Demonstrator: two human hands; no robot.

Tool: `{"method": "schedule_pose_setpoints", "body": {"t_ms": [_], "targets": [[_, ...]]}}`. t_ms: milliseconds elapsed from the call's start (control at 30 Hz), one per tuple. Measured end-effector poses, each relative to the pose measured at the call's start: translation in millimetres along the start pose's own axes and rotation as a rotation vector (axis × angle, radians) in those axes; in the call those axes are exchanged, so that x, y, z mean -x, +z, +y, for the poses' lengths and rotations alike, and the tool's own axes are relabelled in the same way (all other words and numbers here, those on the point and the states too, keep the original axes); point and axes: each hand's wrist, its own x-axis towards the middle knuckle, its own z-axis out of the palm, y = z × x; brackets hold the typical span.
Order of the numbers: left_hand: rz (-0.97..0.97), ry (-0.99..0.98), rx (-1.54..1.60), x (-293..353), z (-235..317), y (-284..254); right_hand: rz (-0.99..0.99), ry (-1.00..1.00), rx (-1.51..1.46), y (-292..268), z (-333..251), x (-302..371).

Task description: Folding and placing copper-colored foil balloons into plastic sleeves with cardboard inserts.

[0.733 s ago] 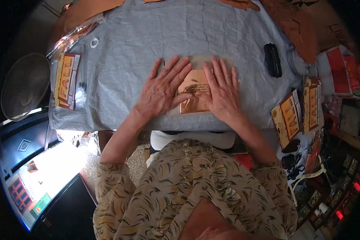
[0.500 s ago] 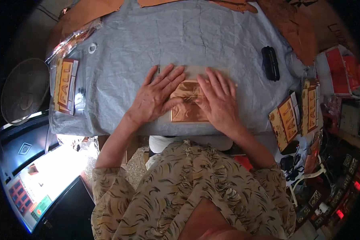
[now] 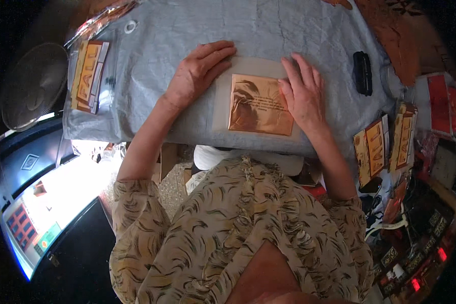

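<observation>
One copper-foil square (image 3: 261,115) — flat on a translucent sheet (image 3: 221,104), near edge of worktop (image 3: 278,30). Nearly equal sides, no clear long axis; print lines run side to side, dipping slightly rightward. Left hand (image 3: 203,68): fingers together, pointing right, thumb hidden; cannot tell if pinching. Right hand (image 3: 304,93): fingers loosely spread, thumb at the square's right edge. Half a second ago both hands overlapped it — left now clear.

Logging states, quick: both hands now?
Left hand: fingers bent; whether it grips anything can't be told.
Right hand: open, at the copper-coloured square.
</observation>
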Motion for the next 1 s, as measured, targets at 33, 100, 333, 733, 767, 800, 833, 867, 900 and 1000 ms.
{"method": "schedule_pose_setpoints", "body": {"t_ms": [33, 100, 333, 733, 767, 800, 833, 867, 900, 1000], "targets": [[-0.023, -0.044, 0.041, 4, 1, -2, 0.017, -0.002, 0.011, 3, 1, 2], [-0.122, 0.004, -0.119, 16, 26, -8, 0.009, 0.002, 0.025, 4, 2, 2], [-0.316, -0.036, -0.375, 63, 60, -7, -0.020, 0.009, -0.023, -4, 3, 2], [0.100, -0.037, -0.102, -16, -7, -7, -0.022, 0.280, -0.280, -31, 66, -18], [0.049, -0.018, -0.079, -24, -9, -7, -0.020, 0.276, -0.212, -29, 60, -18], [-0.003, 0.001, -0.056, -32, -11, -7, -0.016, 0.265, -0.216, -26, 54, -22], [-0.026, -0.052, -0.033, -38, -13, -4, -0.019, 0.257, -0.151, -25, 50, -25], [-0.021, -0.051, -0.039, -41, -16, -5, -0.021, 0.249, -0.087, -24, 48, -27], [-0.045, -0.014, -0.029, -43, -19, -6, -0.017, 0.243, -0.088, -21, 49, -29], [-0.105, -0.016, -0.019, -48, -22, -9, -0.056, 0.325, -0.289, -22, 51, -33]]}}
